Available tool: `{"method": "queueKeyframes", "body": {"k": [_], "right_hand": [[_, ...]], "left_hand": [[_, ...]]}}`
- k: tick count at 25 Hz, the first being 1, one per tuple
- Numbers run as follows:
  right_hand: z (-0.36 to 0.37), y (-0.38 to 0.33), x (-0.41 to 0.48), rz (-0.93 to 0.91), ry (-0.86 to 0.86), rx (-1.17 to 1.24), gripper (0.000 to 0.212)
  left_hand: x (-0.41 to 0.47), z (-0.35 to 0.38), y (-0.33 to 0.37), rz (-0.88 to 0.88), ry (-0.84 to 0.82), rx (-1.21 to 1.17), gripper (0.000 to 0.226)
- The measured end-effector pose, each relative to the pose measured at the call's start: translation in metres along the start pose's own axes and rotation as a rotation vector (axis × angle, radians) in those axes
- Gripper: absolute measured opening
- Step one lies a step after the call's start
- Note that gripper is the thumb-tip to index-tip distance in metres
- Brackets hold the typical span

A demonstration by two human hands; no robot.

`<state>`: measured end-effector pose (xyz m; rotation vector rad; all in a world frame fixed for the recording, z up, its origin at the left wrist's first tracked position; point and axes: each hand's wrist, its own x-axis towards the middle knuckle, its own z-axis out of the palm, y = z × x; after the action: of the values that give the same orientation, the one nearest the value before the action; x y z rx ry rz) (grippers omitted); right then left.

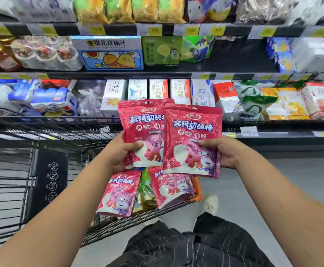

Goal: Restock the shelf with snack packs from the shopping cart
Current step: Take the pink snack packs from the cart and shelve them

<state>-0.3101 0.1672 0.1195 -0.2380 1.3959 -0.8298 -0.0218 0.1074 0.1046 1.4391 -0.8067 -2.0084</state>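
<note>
My left hand (118, 153) grips a red snack pack (140, 128) by its lower left edge. My right hand (224, 153) grips a second red snack pack (192, 139), which overlaps the first one's right side. Both packs are upright, held in front of the shelves. Below them, two more red packs (118, 193) (173, 186) and a green and gold pack (144, 191) lie in the wire shopping cart (41, 139) at the left. The middle shelf (234, 54) has a dark gap right of the green boxes.
Shelves of drinks, milk cartons (157, 91) and snack bags fill the upper view, with yellow price tags on the shelf rails. A black sign (47, 182) hangs on the cart. Grey floor and my dark trousers (192, 245) are below.
</note>
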Motion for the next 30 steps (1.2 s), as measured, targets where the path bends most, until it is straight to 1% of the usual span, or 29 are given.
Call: {"method": "queueKeyframes", "body": {"k": [1,4,5,10,16,19,22,28,30], "right_hand": [[-0.009,-0.003,0.000,-0.007,0.011,0.011,0.048],[-0.041,-0.014,-0.003,-0.018,0.058,0.054,0.029],[-0.052,-0.018,-0.003,-0.021,0.068,0.053,0.028],[-0.119,-0.057,-0.005,-0.054,0.063,0.027,0.041],[-0.199,-0.104,0.001,-0.065,0.064,-0.017,0.025],[-0.230,-0.122,0.002,-0.065,0.072,-0.035,0.023],[-0.255,-0.133,0.003,-0.069,0.082,-0.043,0.026],[-0.287,-0.152,0.015,-0.086,0.085,0.002,0.033],[-0.290,-0.158,0.021,-0.083,0.078,0.013,0.043]], "left_hand": [[0.002,0.012,0.003,0.013,-0.012,0.017,0.040],[0.013,0.050,0.007,0.050,-0.035,0.050,0.040],[0.016,0.062,0.008,0.058,-0.037,0.051,0.040],[0.035,0.133,0.007,0.068,-0.015,0.049,0.041],[0.063,0.215,0.007,0.067,-0.001,0.035,0.035],[0.075,0.246,0.007,0.067,0.004,0.038,0.036],[0.083,0.272,0.007,0.074,-0.001,0.029,0.042],[0.104,0.298,0.018,0.057,0.007,0.048,0.042],[0.113,0.301,0.022,0.053,0.010,0.053,0.042]]}}
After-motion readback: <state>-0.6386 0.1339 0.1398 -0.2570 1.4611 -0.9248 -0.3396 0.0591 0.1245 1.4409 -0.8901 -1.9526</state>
